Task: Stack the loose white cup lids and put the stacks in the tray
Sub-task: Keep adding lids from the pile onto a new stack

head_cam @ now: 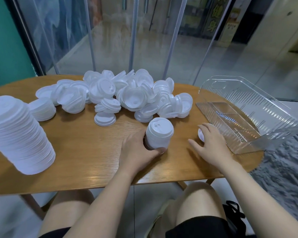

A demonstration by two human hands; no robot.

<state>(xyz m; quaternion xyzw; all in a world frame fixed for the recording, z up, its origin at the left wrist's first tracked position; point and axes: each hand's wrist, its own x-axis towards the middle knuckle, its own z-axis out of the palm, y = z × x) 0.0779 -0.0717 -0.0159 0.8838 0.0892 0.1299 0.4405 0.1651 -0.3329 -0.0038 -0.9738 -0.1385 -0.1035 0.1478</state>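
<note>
My left hand [138, 150] grips a short stack of white lids [159, 133] standing on the wooden table near its front middle. My right hand [210, 143] lies over a single white lid [200, 133], fingers curled on it, just left of the clear plastic tray [251, 107]. The tray sits at the table's right end and holds no lids. A heap of loose white lids [127, 95] spreads across the back of the table. One lid [105, 118] lies flat on its own in front of the heap.
A tall leaning stack of lids [19, 134] stands at the front left, with a shorter stack [42, 108] behind it. Glass panels rise behind the table. My bare knees show below the table edge [110, 184]. A grey rug [286, 169] lies at the right.
</note>
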